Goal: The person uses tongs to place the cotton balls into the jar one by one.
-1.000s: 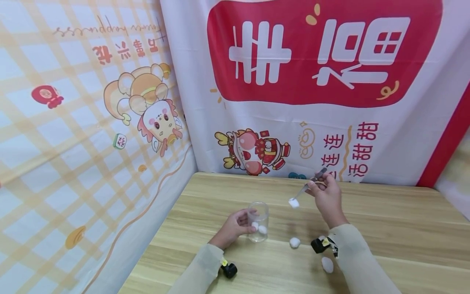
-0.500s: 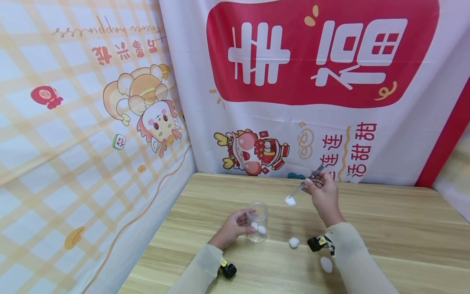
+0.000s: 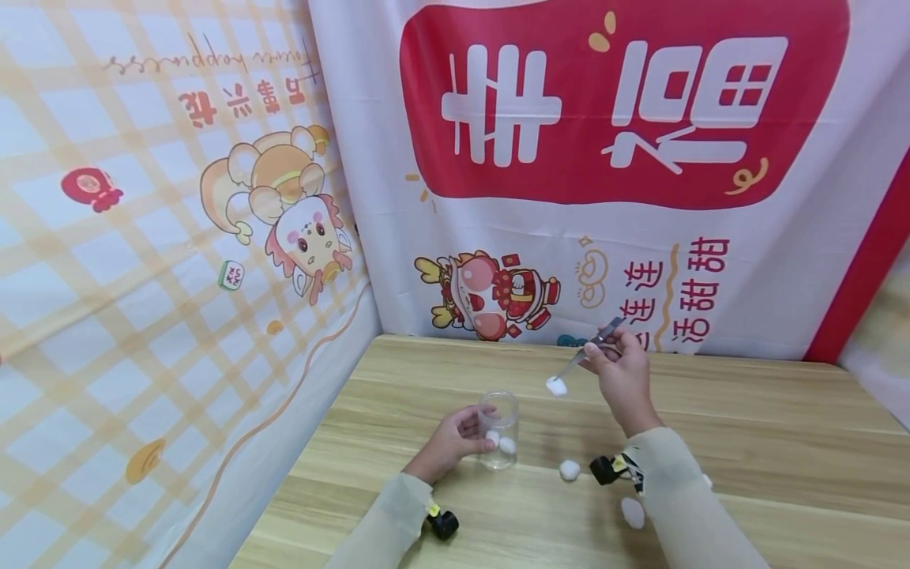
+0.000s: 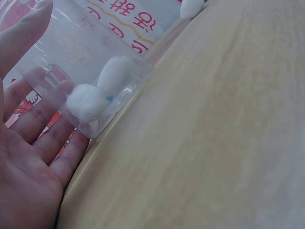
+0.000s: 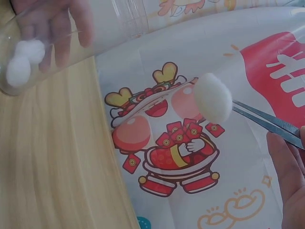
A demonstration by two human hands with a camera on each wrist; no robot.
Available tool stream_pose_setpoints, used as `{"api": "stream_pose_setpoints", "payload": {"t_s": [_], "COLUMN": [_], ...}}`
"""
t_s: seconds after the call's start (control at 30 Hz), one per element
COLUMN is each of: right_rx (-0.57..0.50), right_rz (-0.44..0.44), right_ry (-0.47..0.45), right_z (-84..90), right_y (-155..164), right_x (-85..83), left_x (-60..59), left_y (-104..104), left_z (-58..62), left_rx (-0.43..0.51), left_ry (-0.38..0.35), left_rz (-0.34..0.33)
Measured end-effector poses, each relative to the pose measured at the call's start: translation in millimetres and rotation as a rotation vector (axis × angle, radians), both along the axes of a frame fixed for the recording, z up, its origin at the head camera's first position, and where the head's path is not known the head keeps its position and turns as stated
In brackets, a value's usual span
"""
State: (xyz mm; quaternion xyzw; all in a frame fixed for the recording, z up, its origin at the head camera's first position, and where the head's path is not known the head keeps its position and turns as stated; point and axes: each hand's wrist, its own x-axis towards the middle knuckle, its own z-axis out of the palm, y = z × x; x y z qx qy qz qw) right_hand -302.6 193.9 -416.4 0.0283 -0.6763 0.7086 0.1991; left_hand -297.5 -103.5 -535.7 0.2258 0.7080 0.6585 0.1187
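My left hand [image 3: 453,441] grips a clear plastic jar [image 3: 500,405] that stands upright on the table, thumb on the near side and fingers behind. Two white cotton balls [image 4: 87,102] lie at the jar's bottom in the left wrist view. Up and to the right of the jar, my right hand [image 3: 627,383] pinches metal tweezers [image 5: 267,124]. Their tips hold another cotton ball [image 5: 213,98], raised above the table and apart from the jar.
On the wooden table [image 3: 398,371] rest a cotton ball [image 3: 569,470] right of the jar and another [image 3: 633,513] by the right sleeve. A third [image 3: 707,480] peeks out past that sleeve. A printed cloth [image 3: 384,197] hangs along the table's back edge.
The right hand has shifted left, bringing the tweezers and their cotton ball nearer the jar. A cotton ball now shows beyond the right sleeve. The left hand and jar stay in place.
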Motion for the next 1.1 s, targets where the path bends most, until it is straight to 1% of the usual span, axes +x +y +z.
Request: {"api": "stream_pose_setpoints", "payload": {"t_s": [0.17, 0.4, 0.63, 0.77, 1.1], "right_rx": [-0.013, -0.034, -0.043, -0.044, -0.051], "right_rz": [0.015, 0.039, 0.045, 0.059, 0.086], "right_ry": [0.004, 0.016, 0.004, 0.013, 0.011], "right_z": [1.7, 3.4, 2.9, 2.6, 4.6], "right_y": [-4, -12, -21, -25, -33], "right_x": [-0.5, -1.2, -1.2, -1.7, -0.1], "left_x": [-0.8, -3.0, -1.8, -1.6, -0.6], "left_y": [0, 0, 0, 0, 0], "left_z": [-1.2, -2.1, -2.0, -2.9, -0.9], "left_rx": [-0.002, -0.004, -0.006, -0.006, 0.012], "left_ry": [-0.004, 0.009, -0.002, -0.002, -0.001], "left_rz": [0.002, -0.007, 0.006, 0.009, -0.009]}}
